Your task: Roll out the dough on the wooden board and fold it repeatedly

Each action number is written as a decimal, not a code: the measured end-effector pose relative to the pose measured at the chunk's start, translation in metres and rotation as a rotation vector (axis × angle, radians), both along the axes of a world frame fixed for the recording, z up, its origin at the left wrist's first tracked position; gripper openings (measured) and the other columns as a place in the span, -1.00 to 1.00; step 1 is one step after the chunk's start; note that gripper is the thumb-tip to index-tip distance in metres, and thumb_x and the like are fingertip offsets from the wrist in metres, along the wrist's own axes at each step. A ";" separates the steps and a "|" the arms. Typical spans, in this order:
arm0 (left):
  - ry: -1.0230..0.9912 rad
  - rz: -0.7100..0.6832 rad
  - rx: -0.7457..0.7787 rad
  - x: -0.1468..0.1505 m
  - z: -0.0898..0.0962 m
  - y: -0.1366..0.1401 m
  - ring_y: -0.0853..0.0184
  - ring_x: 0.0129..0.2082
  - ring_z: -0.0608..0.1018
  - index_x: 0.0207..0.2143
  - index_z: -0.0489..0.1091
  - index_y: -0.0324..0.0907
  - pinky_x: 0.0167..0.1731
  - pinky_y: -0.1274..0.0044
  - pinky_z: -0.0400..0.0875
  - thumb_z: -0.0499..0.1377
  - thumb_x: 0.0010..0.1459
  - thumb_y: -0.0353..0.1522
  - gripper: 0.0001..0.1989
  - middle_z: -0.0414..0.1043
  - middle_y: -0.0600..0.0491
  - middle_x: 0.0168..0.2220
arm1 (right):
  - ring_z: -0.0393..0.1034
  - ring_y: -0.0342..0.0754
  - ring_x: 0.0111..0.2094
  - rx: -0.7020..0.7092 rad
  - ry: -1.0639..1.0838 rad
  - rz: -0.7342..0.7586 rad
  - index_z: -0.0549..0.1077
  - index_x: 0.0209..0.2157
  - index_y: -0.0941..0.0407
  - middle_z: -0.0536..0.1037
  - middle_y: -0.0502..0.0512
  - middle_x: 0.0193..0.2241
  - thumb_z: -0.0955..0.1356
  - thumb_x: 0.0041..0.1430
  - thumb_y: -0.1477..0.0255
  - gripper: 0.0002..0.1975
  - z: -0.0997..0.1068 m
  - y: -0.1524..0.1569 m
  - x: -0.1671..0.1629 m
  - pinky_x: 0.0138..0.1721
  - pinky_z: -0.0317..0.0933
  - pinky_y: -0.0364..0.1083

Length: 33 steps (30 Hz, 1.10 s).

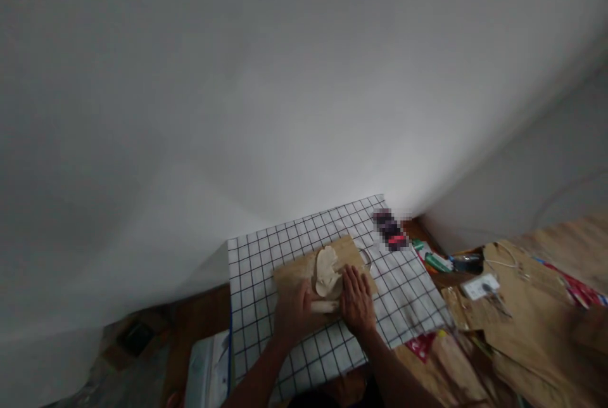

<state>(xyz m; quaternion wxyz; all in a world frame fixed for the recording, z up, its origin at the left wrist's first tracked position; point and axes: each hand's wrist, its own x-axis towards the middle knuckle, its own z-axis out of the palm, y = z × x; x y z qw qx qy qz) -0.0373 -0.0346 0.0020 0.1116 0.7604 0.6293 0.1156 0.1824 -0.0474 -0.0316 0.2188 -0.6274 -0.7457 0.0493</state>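
A pale, uneven sheet of dough (pixel 327 272) lies on a wooden cutting board (pixel 297 272). Across the near end of the dough rests a light rolling pin (pixel 325 306), its middle showing between my hands. My left hand (pixel 292 308), blurred, covers the pin's left end with the thumb toward the dough. My right hand (pixel 358 300) bears down over the other end, its fingers reaching forward over the board beside the dough. Both ends of the pin are hidden under my hands.
A white cloth with a dark grid (pixel 256 268) covers the table. A metal handle (pixel 365 259) sticks out at the board's right. A pixelated dark item (pixel 390 229) lies at the back right corner. Cardboard (pixel 522 313) and a white power strip (pixel 479 286) lie to the right.
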 end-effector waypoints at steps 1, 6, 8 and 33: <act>0.018 -0.006 -0.033 -0.002 0.002 0.001 0.18 -0.18 0.65 0.07 0.41 -0.02 -0.21 0.36 0.51 -0.12 0.42 -0.27 -0.63 0.61 -0.04 -0.11 | -0.11 0.07 0.44 0.005 0.011 0.001 0.12 0.39 0.20 0.16 0.19 0.39 0.15 0.34 0.45 -0.40 0.002 0.001 0.000 0.41 -0.19 0.18; 0.116 -0.047 -0.051 0.003 0.025 0.036 0.16 -0.37 0.63 -0.06 0.48 -0.07 -0.38 0.36 0.41 -0.15 0.43 -0.21 -0.58 0.61 -0.07 -0.30 | -0.08 0.05 0.43 0.012 0.036 -0.038 0.15 0.38 0.20 0.18 0.19 0.38 0.14 0.35 0.44 -0.41 0.008 0.001 -0.003 0.41 -0.20 0.15; 0.162 -0.061 -0.033 0.010 0.035 0.056 0.14 -0.33 0.62 -0.09 0.49 -0.12 -0.32 0.35 0.41 -0.15 0.42 -0.19 -0.57 0.59 -0.11 -0.30 | -0.09 0.07 0.43 0.005 0.036 -0.067 0.13 0.38 0.23 0.16 0.22 0.39 0.15 0.33 0.45 -0.39 0.006 0.002 -0.008 0.41 -0.21 0.16; -0.070 -0.039 0.117 0.035 -0.003 0.096 0.11 0.35 0.27 0.29 0.24 -0.09 0.31 0.16 0.17 -0.05 0.41 -0.32 -0.56 0.34 -0.04 0.29 | -0.18 0.18 0.45 -0.181 -0.030 -0.129 -0.11 0.45 0.23 -0.02 0.26 0.44 0.15 0.28 0.53 -0.27 0.010 0.002 -0.021 0.38 -0.15 0.31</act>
